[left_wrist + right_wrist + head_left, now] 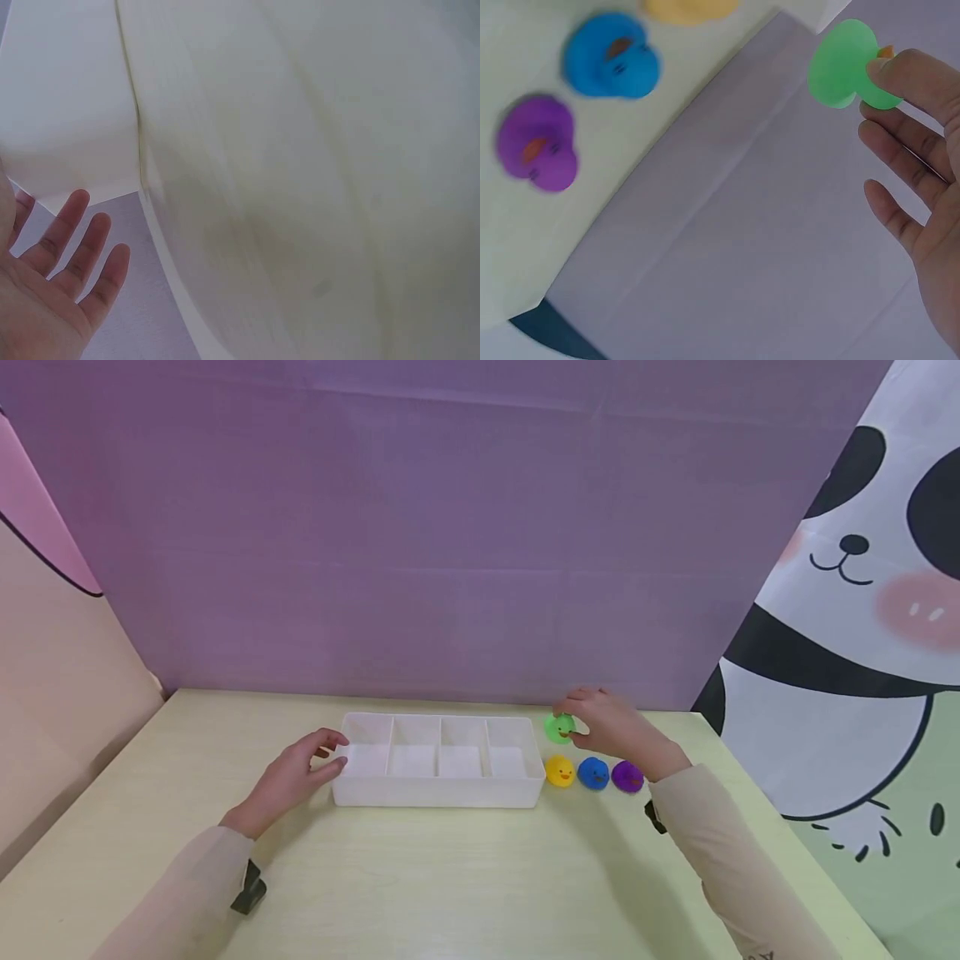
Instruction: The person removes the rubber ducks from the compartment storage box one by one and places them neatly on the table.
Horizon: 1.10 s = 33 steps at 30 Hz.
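A green rubber duck point(838, 64) is pinched between the thumb and fingers of my right hand point(611, 724), just beyond the right end of a white divided box point(435, 792). In the right wrist view the duck hangs from the fingertips with its orange beak beside the thumb. My left hand point(296, 773) is at the box's left end, fingers loosely bent and spread, fingertips right at the wall. The left wrist view has that hand point(56, 277) with nothing in its palm. All the compartments seen in the box are bare.
A yellow duck point(560, 771), a blue duck point(593, 773) and a purple duck point(627, 777) stand in a row right of the box. Behind the pale table point(420, 877) rises a purple backdrop point(450, 527). A panda-printed cloth point(840, 635) hangs at the right.
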{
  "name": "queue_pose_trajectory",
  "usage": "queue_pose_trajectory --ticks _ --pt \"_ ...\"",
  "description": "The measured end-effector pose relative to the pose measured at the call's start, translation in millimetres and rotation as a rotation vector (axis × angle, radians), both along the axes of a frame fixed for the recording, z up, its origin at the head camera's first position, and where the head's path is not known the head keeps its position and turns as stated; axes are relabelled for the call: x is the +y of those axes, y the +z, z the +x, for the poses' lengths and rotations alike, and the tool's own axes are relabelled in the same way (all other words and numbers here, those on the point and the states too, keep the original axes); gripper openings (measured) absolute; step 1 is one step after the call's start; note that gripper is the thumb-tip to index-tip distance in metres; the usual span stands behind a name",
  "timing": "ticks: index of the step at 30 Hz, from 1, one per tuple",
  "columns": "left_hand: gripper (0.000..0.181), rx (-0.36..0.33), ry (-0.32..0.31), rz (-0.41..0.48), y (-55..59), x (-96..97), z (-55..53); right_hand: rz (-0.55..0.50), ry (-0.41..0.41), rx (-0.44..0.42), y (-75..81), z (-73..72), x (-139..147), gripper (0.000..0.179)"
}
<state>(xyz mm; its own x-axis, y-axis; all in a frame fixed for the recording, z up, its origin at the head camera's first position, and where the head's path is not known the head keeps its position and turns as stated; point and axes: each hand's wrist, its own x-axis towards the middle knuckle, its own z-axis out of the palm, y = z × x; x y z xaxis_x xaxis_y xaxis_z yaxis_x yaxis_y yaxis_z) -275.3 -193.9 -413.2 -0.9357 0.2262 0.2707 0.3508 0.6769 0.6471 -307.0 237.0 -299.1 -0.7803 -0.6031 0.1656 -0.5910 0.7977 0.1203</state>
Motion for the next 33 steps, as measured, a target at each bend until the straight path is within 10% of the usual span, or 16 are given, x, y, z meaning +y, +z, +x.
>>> queue_pose_trajectory --ticks 33 --pt "0.032 -0.001 -0.005 0.011 -1.0 -0.8 -1.7 -0.029 -0.110 0.051 -30.7 10.0 113 0.033"
